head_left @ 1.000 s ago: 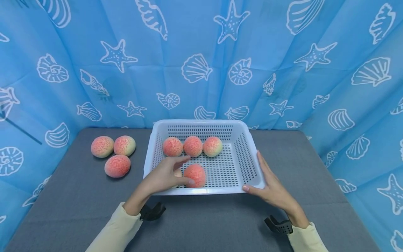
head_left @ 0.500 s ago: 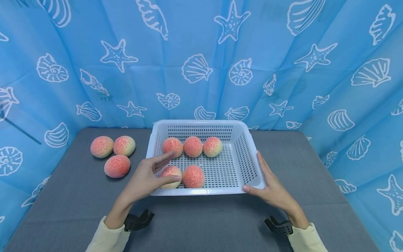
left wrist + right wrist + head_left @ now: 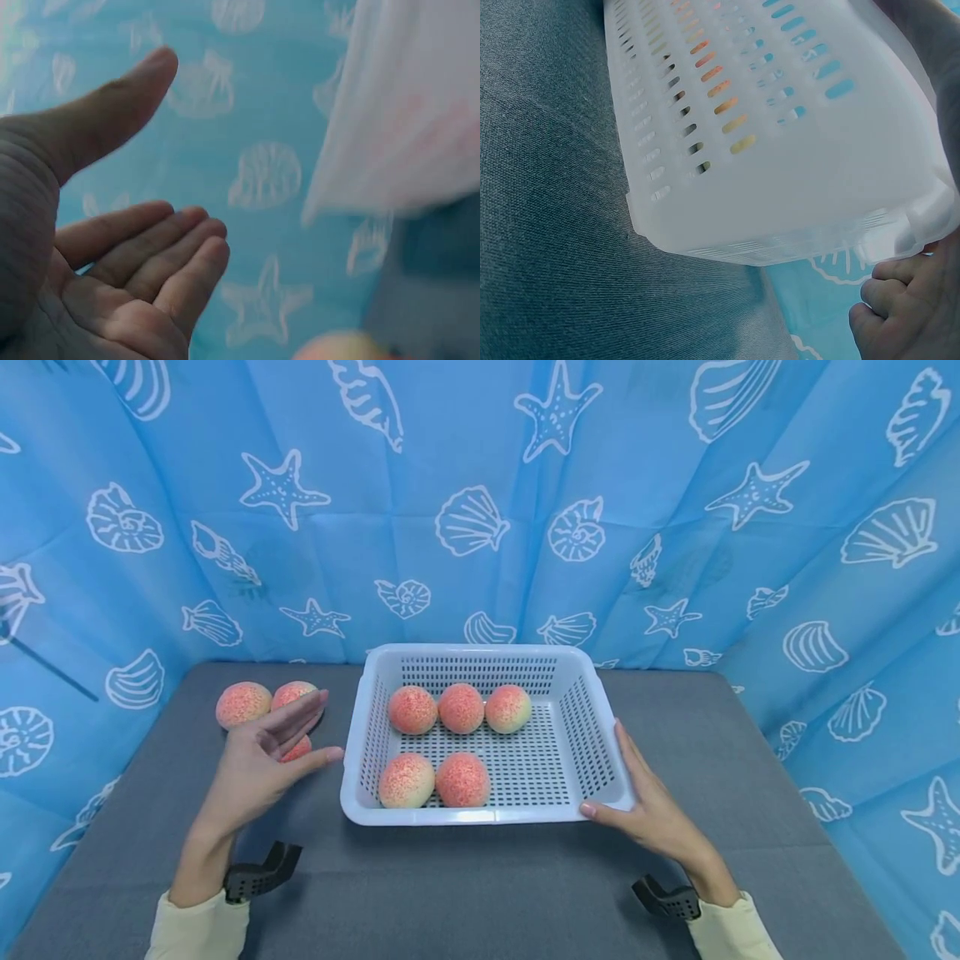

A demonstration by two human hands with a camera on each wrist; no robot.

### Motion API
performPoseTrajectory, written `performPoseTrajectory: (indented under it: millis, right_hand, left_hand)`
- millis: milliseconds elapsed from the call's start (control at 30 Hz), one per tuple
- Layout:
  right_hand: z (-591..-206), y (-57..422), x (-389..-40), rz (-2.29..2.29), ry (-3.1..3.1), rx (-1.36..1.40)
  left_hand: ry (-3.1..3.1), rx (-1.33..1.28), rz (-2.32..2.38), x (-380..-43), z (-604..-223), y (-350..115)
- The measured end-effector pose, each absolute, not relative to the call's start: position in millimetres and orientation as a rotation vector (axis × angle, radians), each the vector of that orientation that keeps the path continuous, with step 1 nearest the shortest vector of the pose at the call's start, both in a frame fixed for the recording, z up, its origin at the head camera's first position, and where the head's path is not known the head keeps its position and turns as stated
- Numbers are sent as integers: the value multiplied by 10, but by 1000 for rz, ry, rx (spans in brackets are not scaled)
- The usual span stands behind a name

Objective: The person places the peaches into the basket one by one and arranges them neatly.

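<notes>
Four fingers of the left hand (image 3: 251, 768) lie nearly straight, the thumb stretched apart, the palm bare. Beneath or just behind them sit three peaches on the table: a far-left peach (image 3: 242, 703), a back peach (image 3: 288, 694) and a front peach (image 3: 297, 749), the last two partly covered. Whether any fingertip touches one, I cannot tell.

If a grasp is the step, I'd bring the thumb and fingers down on opposite sides of one peach and squeeze lightly — rounded skins could roll, and the neighbours are close enough to be nudged.

Meanwhile the right hand (image 3: 651, 810) grips the near right corner of the white basket (image 3: 480, 816), which probably helps keep it steady. Inside are five peaches (image 3: 461, 708), three in the back row and two in front. Between the loose fruit and that basket's floor stands its left wall — anything carried over needs lifting above the rim. Farther out, a blue curtain (image 3: 480, 435) hangs behind the grey table (image 3: 480, 893).
</notes>
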State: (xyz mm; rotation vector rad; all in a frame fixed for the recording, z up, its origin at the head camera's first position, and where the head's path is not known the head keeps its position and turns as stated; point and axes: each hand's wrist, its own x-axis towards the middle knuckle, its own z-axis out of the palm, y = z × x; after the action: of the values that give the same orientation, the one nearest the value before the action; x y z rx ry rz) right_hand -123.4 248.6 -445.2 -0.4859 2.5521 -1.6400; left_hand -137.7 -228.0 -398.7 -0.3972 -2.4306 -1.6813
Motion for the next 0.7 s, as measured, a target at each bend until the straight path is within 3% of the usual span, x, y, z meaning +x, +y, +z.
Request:
performPoseTrajectory:
  millis: [333,700]
  right_hand:
    - [-4447,2481,-1230,-1628,2566,-500]
    - [-4467,2516,-1244,-1641,2553,-508]
  left_hand:
    - [-2453,-217,-1525,-1459,-4315,-2891]
    - [-2723,-25,-1433,-1528,-4609,-3107]
